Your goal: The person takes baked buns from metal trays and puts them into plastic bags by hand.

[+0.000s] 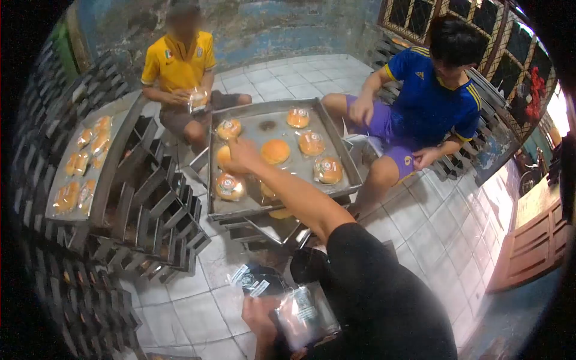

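Note:
My right hand [243,157] reaches over the metal tray [252,108] with its fingers closed around an unwrapped bun [224,157] near the left side. Another bare bun [275,151] lies in the middle. Wrapped buns sit around them, one at the upper left [228,129] and one at the lower left [229,186]. Close to my body, my left hand [259,317] holds clear printed plastic bags [303,315]. An open-looking bag [249,280] with white labels sticks out above its fingers. My right forearm partly hides buns at the tray's front edge.
A person in a yellow shirt [180,63] holds a wrapped bun [198,99] behind the tray. Another person in a blue shirt [429,90] sits at the right. Stacked metal trays [150,198] stand at the left, the top one [66,162] bearing several wrapped buns. White tiles [210,288] cover the floor.

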{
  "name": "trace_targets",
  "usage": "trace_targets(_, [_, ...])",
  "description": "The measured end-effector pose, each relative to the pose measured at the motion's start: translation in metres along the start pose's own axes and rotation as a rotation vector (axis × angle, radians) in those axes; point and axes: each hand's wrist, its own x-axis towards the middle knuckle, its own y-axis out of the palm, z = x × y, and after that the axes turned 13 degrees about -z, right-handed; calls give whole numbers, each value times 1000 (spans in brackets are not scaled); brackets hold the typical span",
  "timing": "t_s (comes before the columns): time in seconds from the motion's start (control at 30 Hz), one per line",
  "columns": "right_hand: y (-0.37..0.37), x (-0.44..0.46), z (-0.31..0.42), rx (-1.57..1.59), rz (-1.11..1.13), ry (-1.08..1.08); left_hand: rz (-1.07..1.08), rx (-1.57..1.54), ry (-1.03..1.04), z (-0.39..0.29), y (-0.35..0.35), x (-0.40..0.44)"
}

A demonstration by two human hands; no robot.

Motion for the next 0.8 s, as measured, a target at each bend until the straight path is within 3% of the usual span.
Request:
trace_targets(0.07, [3, -5, -21, 167, 75, -8, -26, -52, -22, 2, 3, 3])
trace_targets(0.13, [-20, -24, -16, 343, 163, -21, -28, -277, -171, 0, 0, 6])
trace_targets(0.2, [-92, -67, 21, 737, -94, 96, -73, -248, -279, -28, 5, 1])
trace_targets(0.27, [-173, -129, 65, 1012, 7, 285, -102, -436, -313, -21, -15, 30])
trace_targets(0.33, [-200, -197, 83, 1205, 248, 389, -166, -480, -337, -10, -33, 60])
trace_targets(0.4, [-204, -278, 107, 931, 301, 165, -224, -526, -360, 5, -41, 93])
trace_targets(0.47, [-170, -346, 102, 829, 49, -368, -102, -523, -526, 23, -47, 114])
trace_targets(0.53, [-170, -355, 91, 739, 91, -324, 81, -524, -569, -16, -8, 86])
trace_targets(0.57, [-187, -352, 83, 1174, 400, 167, 124, -586, -607, -48, 23, 55])
trace_targets(0.6, [-185, -353, 73, 937, 68, -51, -9, -434, -475, -58, 39, 39])
trace_targets(0.63, [-163, -355, 58, 480, -283, -476, 26, -456, -555, -57, 41, 38])
trace_targets(0.67, [-173, -355, 67, 438, -300, -484, 265, -496, -503, -71, 51, 24])
trace_targets(0.73, [-190, -354, 89, 352, -343, -524, 154, -548, -538, -77, 56, 0])
trace_targets(0.8, [-182, -363, 101, 366, -242, -444, 135, -623, -539, -74, 48, -7])
